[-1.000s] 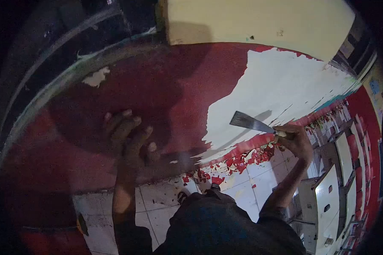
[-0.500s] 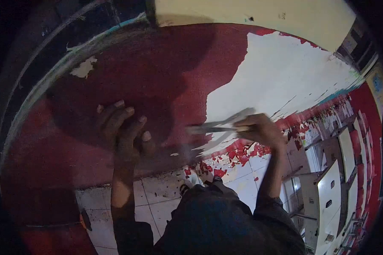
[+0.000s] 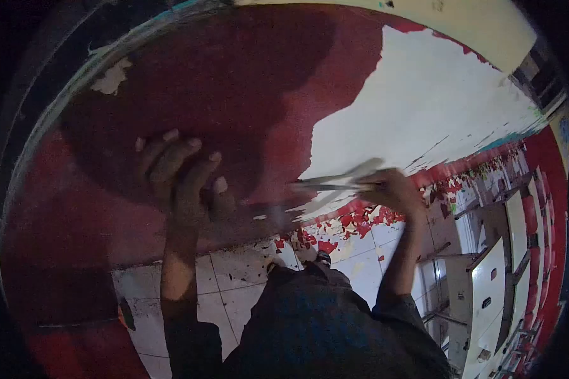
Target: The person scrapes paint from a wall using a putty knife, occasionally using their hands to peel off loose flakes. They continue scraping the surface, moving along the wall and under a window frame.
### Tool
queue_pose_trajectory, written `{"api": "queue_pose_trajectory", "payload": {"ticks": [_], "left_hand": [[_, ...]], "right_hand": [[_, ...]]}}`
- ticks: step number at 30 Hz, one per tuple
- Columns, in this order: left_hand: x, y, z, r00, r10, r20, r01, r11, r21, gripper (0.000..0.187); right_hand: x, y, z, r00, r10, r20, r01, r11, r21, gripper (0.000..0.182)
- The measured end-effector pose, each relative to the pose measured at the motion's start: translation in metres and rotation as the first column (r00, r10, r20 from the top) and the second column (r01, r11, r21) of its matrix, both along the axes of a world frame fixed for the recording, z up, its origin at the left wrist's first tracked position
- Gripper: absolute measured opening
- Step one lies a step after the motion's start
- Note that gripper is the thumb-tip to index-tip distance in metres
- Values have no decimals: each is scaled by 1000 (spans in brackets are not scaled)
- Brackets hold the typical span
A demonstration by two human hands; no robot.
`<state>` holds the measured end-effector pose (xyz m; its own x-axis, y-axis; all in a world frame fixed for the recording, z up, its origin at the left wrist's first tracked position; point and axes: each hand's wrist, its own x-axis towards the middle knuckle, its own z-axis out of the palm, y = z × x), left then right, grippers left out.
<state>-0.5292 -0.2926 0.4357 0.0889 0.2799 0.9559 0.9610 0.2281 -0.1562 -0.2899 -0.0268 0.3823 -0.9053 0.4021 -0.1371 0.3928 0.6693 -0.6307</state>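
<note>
My right hand (image 3: 393,191) is closed around the end of a thin, flat scraper-like tool (image 3: 335,185), blurred by motion. The tool points left, its tip at the ragged border between the red paint (image 3: 246,82) and the bare white patch (image 3: 417,95) of the wall. My left hand (image 3: 183,174) is raised over the shadowed red part of the wall, fingers apart and slightly curled, with nothing in it. Whether its fingertips touch the wall is unclear.
Red and pale paint flakes (image 3: 354,221) lie along the foot of the wall on the tiled floor (image 3: 240,297). Pale furniture with metal legs (image 3: 487,297) stands at the right. A cream surface (image 3: 480,28) borders the top. A smaller bare spot (image 3: 112,77) shows at upper left.
The wall sits higher in the view. My right hand and the tool have shifted slightly right relative to the view. My left hand stays raised, a little higher in view.
</note>
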Motion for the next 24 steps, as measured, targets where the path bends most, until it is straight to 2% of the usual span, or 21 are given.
{"api": "queue_pose_trajectory", "payload": {"ticks": [1, 3, 5, 6, 9, 10, 11, 13, 16, 17, 18, 20, 23, 24], "left_hand": [[0, -1, 0, 1000, 10, 7, -9, 1000, -8, 16], [0, -1, -2, 1000, 11, 12, -11, 1000, -2, 16], [-2, 2, -14, 1000, 2, 16, -3, 1000, 22, 17], [-2, 6, -22, 1000, 18, -6, -18, 1000, 23, 18], [4, 15, -40, 999, 38, -31, -37, 999, 25, 18], [1, 14, -41, 1000, 20, -17, -19, 999, 33, 18], [0, 14, -42, 1000, 2, -2, -2, 999, 42, 18], [-2, 16, -41, 998, 9, -58, -6, 999, 44, 17], [-1, 18, -41, 996, 53, -73, -50, 998, 45, 17], [1, 18, -42, 995, 68, -69, -65, 997, 39, 17], [1, 17, -42, 996, 61, -68, -58, 998, 38, 17], [-1, 17, -42, 997, 46, -67, -43, 998, 41, 16], [0, 14, -45, 996, 62, -62, -62, 998, 7, 14], [0, 15, -44, 996, 60, -59, -59, 998, 21, 14]], "right_hand": [[-17, 1, -45, 960, 207, -189, -77, 842, 534, 35], [-16, 6, -41, 985, 145, -96, -99, 920, 379, 34], [32, 33, -13, 993, -114, -29, 115, 993, 4, 34], [45, 41, -1, 973, -227, 39, 230, 957, -177, 34], [6, 11, -24, 991, -118, 63, 109, 986, 125, 39], [-16, 9, -64, 976, 182, -116, -123, 909, 398, 34], [-25, -10, -36, 998, 57, 35, -65, 946, 317, 34], [18, 18, -22, 990, -139, 32, 140, 989, -43, 31], [57, 50, -20, 950, -304, 71, 310, 947, -87, 27], [38, 40, -34, 973, -210, 100, 197, 972, 124, 25], [2, 22, -58, 981, -127, 146, 73, 943, 325, 24], [-5, 16, -67, 984, -82, 159, 12, 919, 394, 25], [47, 45, -31, 985, -167, 41, 167, 986, 18, 38], [50, 48, -30, 981, -191, 35, 189, 980, 59, 37]]}}
